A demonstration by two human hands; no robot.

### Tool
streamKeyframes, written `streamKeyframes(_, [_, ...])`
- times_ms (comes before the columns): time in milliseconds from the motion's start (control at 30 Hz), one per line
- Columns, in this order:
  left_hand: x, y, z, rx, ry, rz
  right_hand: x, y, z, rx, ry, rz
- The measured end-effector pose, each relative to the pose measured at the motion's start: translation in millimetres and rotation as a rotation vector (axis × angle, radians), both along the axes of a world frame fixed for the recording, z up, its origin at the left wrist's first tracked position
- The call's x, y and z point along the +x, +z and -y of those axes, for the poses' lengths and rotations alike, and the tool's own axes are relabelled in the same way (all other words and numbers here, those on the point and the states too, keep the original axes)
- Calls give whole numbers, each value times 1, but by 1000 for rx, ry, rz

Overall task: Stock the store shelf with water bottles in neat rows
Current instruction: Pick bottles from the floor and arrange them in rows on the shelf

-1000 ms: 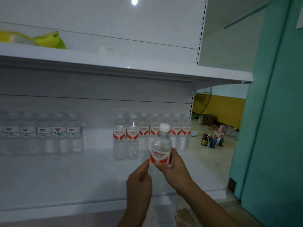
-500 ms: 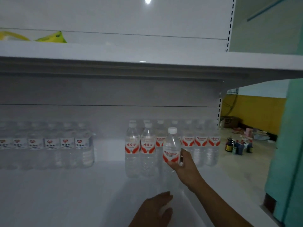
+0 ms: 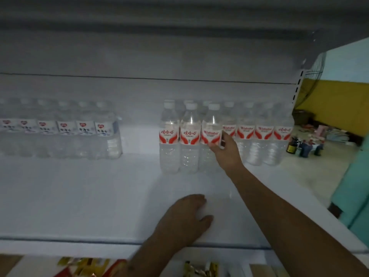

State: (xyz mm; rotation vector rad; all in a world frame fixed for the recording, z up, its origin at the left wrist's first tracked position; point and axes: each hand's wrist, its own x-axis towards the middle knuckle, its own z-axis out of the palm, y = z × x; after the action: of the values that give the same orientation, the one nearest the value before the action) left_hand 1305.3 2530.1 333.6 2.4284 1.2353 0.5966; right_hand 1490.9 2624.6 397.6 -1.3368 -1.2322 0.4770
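Bottle going into the front row on the white shelf (image 3: 79,196).

I see the right hand (image 3: 226,150) with fingers curled round the label of a clear ribbed plastic bottle (image 3: 211,134), which stands upright on the shelf, touching two matching red-labelled bottles (image 3: 179,136) on its left. The hand hides the bottle's lower right side. The left hand (image 3: 185,218) lies flat on the smooth shelf, fingers loosely together. A shrink-wrapped pack (image 3: 79,130) at far left is blurred and cut off.
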Motion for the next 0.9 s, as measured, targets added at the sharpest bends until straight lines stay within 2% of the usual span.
streamKeyframes(233, [-1, 5, 3, -24, 2, 4, -1, 4, 17, -73, -31, 19])
streamKeyframes(333, [-11, 17, 15, -37, 54, 136, -12, 10, 52, -91, -116, -46])
streamKeyframes(433, [-38, 26, 37, 11, 163, 333, -42, 13, 93, -43, -74, -102])
streamKeyframes(533, [-84, 29, 69, 81, 265, 432, -98, 15, 130, -19, 54, -142])
streamKeyframes(700, [-192, 15, 123, 144, 487, 418, -231, 2, 178, 70, 349, -114])
streamKeyframes(900, [-324, -33, 202, 57, 797, 388, -385, -70, 218, -43, 720, -76])
